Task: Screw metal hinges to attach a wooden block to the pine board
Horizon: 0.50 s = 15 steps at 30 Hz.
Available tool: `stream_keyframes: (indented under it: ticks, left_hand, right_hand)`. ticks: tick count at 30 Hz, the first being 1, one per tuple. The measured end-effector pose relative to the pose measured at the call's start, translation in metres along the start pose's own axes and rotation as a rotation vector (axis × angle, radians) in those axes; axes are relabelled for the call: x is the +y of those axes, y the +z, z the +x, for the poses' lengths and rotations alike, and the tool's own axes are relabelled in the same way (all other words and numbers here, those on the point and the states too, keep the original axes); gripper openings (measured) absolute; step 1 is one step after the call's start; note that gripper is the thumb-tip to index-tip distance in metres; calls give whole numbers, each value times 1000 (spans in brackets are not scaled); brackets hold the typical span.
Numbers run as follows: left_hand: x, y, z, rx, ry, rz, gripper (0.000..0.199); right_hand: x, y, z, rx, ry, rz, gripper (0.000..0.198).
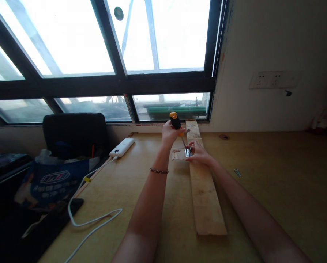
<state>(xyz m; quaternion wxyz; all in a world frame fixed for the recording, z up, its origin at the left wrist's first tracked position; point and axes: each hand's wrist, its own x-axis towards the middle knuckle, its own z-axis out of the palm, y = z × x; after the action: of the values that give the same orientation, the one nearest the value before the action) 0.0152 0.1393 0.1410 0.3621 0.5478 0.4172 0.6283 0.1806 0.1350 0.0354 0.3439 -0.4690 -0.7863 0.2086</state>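
My left hand (170,133) is wrapped round a screwdriver (175,119) with a black and yellow handle. Its shaft slants down to the right, the tip meeting a small silver metal hinge (188,152). Fingers of my right hand (199,152) pinch the hinge at its right side and steady it on the work. Beneath lies a long wooden board (206,199), running from the window wall towards me. A short, thin wooden piece (177,154) juts out from the board's left side by the hinge. Fine detail at the screwdriver's tip is too small to make out.
Two loose screws (237,172) lie on the table (275,190) to the right. At left sit a white power bank (122,147) with a white cable (94,221), a black chair (75,131) and a blue bag (56,182). Window and wall bound the far edge.
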Motion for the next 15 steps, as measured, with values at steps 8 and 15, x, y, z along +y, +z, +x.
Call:
stream_keyframes:
  ticks: [8, 15]
  left_hand:
    - [22, -7, -10, -252, -164, -268, 32]
    - [32, -19, -15, -486, -143, -153, 24]
  right_hand:
    - [-5, -2, -2, 12, 14, -2, 66]
    - [-1, -1, -1, -2, -11, -21, 64]
